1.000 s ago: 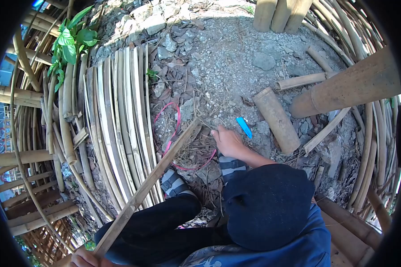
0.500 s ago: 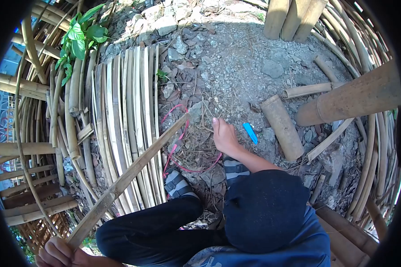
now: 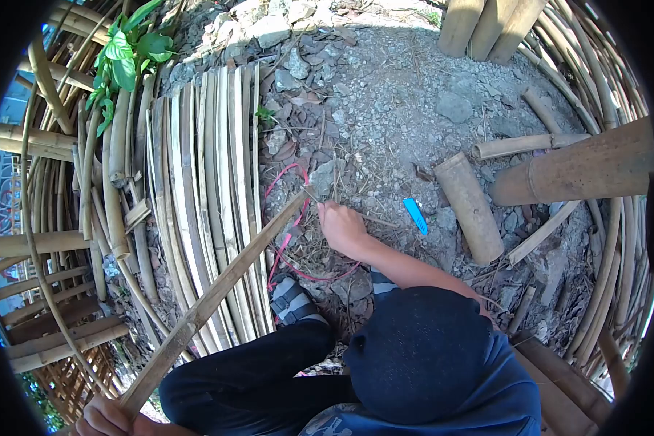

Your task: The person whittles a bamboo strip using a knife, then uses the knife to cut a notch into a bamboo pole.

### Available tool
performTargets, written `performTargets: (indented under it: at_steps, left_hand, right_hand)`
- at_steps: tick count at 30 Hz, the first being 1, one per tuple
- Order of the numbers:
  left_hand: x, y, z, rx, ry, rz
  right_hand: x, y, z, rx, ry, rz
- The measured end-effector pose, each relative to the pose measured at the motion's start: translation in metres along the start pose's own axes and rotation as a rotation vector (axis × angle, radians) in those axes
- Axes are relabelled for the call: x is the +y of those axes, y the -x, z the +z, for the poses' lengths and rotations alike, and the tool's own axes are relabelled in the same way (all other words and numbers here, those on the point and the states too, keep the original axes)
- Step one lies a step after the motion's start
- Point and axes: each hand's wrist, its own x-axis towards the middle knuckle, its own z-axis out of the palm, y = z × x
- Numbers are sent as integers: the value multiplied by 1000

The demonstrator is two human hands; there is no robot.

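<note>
At the lower left, my left hand (image 3: pixel 105 420) is closed around the near end of a long split bamboo strip (image 3: pixel 229 281), which slants up and right across the view. My right hand (image 3: pixel 343 231) is beside the strip's far tip, fingers pinched together; what they hold, if anything, is too small to make out. A thin twig-like piece shows just right of those fingers. Below the tip, a pink cord (image 3: pixel 328 278) lies in a loose loop on the ground. Right of my right hand lies a blue flat object (image 3: pixel 416 216), perhaps a cutter.
Several split bamboo strips (image 3: pixel 221 160) lie side by side at left. Cut bamboo pieces (image 3: pixel 469 207) and a thick bamboo pole (image 3: pixel 574 163) are at right. Stones and dry leaves cover the ground. A green plant (image 3: pixel 121 58) grows at upper left. Bamboo fencing curves along both sides.
My right hand has moved left, closer to the strip's far tip. The strip stays in my left hand, at nearly the same slant. My head has shifted slightly left.
</note>
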Motion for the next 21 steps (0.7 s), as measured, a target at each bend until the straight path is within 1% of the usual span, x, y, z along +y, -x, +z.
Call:
performTargets:
  at_steps: [2, 3, 5, 10, 11, 12, 15, 16, 18, 19, 21]
  left_hand:
    - [-4, -1, -3, -66, 65, 38]
    - [-7, -2, 0, -64, 67, 41]
    - [-11, -2, 9, 35, 79, 106]
    - [-11, -7, -3, -2, 139, 79]
    - [-12, -7, -4, -1, 149, 81]
    - [-13, -7, -5, 59, 100, 114]
    - [-7, -12, -28, 10, 109, 72]
    - [-8, -11, -15, 3, 109, 78]
    - [-11, -7, 23, 362, -111, 104]
    - [-14, -8, 21, 364, -112, 106]
    - [-18, -10, 16, 211, 122, 113]
  right_hand:
    - [4, -3, 1, -9, 37, -2]
    - [5, -7, 1, -12, 75, -7]
    - [2, -9, 1, -31, 119, -17]
    - [8, -23, 12, -66, 244, -85]
    - [12, -28, 17, -42, 233, -105]
    - [16, -34, 20, -17, 222, -125]
    - [20, -50, 10, -48, 179, -97]
    - [19, -53, 9, -41, 173, -99]
    - [19, -52, 7, -31, 24, 32]
    - [19, -50, 5, -31, 24, 30]
    - [16, -39, 0, -14, -89, 106]
